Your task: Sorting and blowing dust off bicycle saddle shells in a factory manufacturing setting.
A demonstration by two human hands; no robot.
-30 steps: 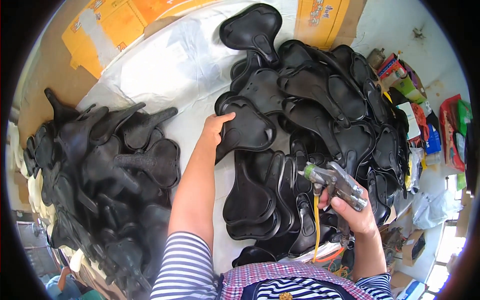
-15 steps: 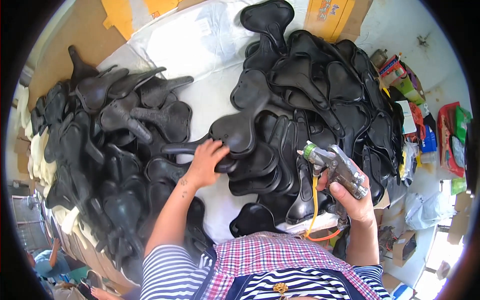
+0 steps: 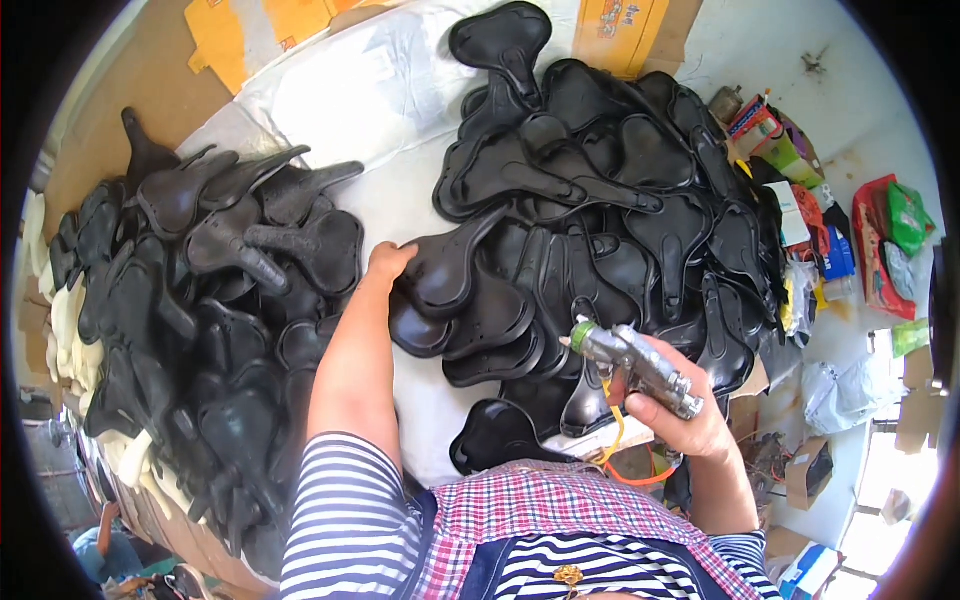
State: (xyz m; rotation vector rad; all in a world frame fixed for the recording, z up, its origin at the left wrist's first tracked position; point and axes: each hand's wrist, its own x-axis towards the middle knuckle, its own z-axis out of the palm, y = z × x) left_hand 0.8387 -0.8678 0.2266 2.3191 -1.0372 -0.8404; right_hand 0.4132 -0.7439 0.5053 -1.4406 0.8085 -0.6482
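Note:
Out to the front, my left hand (image 3: 388, 264) grips the left edge of a black bicycle saddle (image 3: 440, 272). Its thumb shows at the rim, while the other fingers are mostly hidden. That saddle lies on top of other saddles, its nose pointing away to the right. Another saddle (image 3: 420, 330) pokes out just below it. My right hand (image 3: 680, 405) is wrapped around the handle of a metal spray gun (image 3: 635, 362) with a green ring near its nozzle, which points left above the right-hand saddle pile (image 3: 690, 235). A yellow-orange hose (image 3: 640, 478) hangs from the gun.
A second heap of black saddles (image 3: 240, 410) covers the left side, with cream-coloured pieces (image 3: 75, 335) along its outer edge. White sheeting (image 3: 400, 200) runs between the piles. Bags and boxes (image 3: 890, 250) line the right wall. Part of another person (image 3: 105, 545) appears at lower left.
My left hand has moved farther away and left, from atop the saddles to one saddle's edge. The saddle nose sticking out leftward under it is gone from there. The spray gun remains in my right hand.

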